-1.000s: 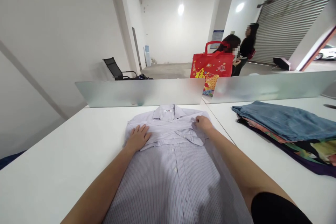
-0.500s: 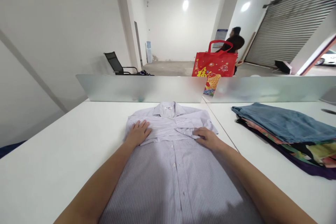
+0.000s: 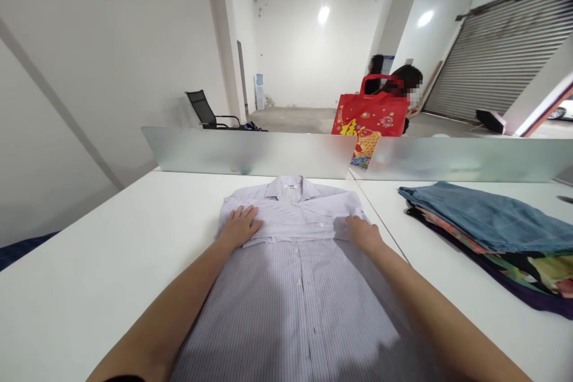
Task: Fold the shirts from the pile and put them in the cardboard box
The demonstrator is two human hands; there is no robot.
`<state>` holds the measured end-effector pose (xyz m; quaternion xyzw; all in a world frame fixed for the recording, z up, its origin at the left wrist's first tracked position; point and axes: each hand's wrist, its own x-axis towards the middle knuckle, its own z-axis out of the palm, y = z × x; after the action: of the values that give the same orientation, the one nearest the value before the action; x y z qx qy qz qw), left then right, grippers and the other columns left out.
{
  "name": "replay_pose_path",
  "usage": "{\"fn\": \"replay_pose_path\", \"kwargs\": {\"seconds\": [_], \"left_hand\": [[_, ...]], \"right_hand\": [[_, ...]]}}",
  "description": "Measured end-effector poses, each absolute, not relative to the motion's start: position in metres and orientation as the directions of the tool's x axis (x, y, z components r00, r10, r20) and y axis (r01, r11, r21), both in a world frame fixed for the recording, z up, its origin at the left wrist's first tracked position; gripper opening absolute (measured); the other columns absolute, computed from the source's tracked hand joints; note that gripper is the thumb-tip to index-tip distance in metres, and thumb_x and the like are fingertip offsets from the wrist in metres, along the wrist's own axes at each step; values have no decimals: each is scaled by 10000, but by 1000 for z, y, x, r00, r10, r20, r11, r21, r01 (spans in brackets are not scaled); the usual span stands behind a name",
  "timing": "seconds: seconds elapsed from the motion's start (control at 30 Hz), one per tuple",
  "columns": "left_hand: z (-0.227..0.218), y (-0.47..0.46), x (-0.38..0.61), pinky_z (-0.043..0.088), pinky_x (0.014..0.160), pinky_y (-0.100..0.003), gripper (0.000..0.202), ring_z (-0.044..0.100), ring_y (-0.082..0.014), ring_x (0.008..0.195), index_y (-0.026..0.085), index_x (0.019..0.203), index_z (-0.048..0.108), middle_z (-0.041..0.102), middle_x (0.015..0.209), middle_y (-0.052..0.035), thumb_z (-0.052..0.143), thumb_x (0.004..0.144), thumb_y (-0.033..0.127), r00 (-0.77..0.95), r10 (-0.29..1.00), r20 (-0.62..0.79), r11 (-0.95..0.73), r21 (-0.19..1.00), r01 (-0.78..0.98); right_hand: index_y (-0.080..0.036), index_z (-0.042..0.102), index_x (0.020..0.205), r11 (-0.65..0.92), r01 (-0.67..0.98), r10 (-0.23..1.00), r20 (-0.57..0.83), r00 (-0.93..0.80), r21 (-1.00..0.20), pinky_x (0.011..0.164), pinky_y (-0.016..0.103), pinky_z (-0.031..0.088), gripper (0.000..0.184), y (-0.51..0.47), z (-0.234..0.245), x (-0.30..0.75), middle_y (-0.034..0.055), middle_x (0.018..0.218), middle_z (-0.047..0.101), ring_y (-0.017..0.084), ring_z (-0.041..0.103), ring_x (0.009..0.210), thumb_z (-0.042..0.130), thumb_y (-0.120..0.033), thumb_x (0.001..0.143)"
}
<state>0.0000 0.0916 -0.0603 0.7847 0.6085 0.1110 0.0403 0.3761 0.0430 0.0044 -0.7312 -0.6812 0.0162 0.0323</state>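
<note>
A striped button-up shirt (image 3: 286, 304) lies front up on the white table, its collar (image 3: 290, 188) at the far end. Both sleeves (image 3: 308, 218) are folded across the chest. My left hand (image 3: 242, 228) rests flat on the left part of the folded sleeves, fingers spread. At the right edge of the folded sleeves, my right hand (image 3: 364, 234) has its fingers curled onto the fabric and closed on it. Its fingertips are partly hidden.
Folded clothes, with blue jeans (image 3: 483, 215) on top, lie on the table (image 3: 89, 286) to the right. A frosted divider (image 3: 250, 152) runs along the back. Behind it are a red bag (image 3: 371, 113), people (image 3: 405, 80) and a black chair (image 3: 201, 108).
My right hand has moved slightly right, to the edge of the sleeves, and the sleeve under it now lies flatter. My left hand stays pressed on the shirt. The view has shifted slightly.
</note>
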Motion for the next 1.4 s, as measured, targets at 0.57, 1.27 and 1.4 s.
{"fn": "replay_pose_path", "kwargs": {"seconds": [0.57, 1.27, 1.4], "left_hand": [[-48, 83, 3, 166, 1144, -597, 609, 219, -350, 1447, 282, 1476, 379, 287, 1591, -39, 249, 961, 579, 131, 988, 87, -142, 132, 981], [-78, -206, -71, 340, 1127, -419, 369, 505, -262, 1247, 206, 1189, 627, 604, 1285, -107, 389, 954, 361, 83, 912, 402, -263, 419, 869], [-80, -267, -48, 429, 1013, -408, 276, 594, -259, 1022, 202, 1027, 641, 643, 1040, -96, 516, 902, 415, -316, 835, 450, -5, 581, 814]], "right_hand": [[-270, 454, 1428, 178, 983, 947, 262, -185, 51, 1069, 591, 291, 570, 71, -51, 347, 67, 1522, 406, 334, 333, 1374, 247, -556, 979], [-198, 663, 1114, 39, 942, 760, 622, 188, -333, 1036, 435, 424, 345, -239, -77, 474, 130, 1242, 610, 281, 558, 1170, 514, -440, 919], [-195, 692, 972, -167, 779, 634, 540, 554, -604, 928, 405, 475, 314, -298, -88, 464, 101, 939, 683, 263, 633, 929, 546, -461, 894]]}}
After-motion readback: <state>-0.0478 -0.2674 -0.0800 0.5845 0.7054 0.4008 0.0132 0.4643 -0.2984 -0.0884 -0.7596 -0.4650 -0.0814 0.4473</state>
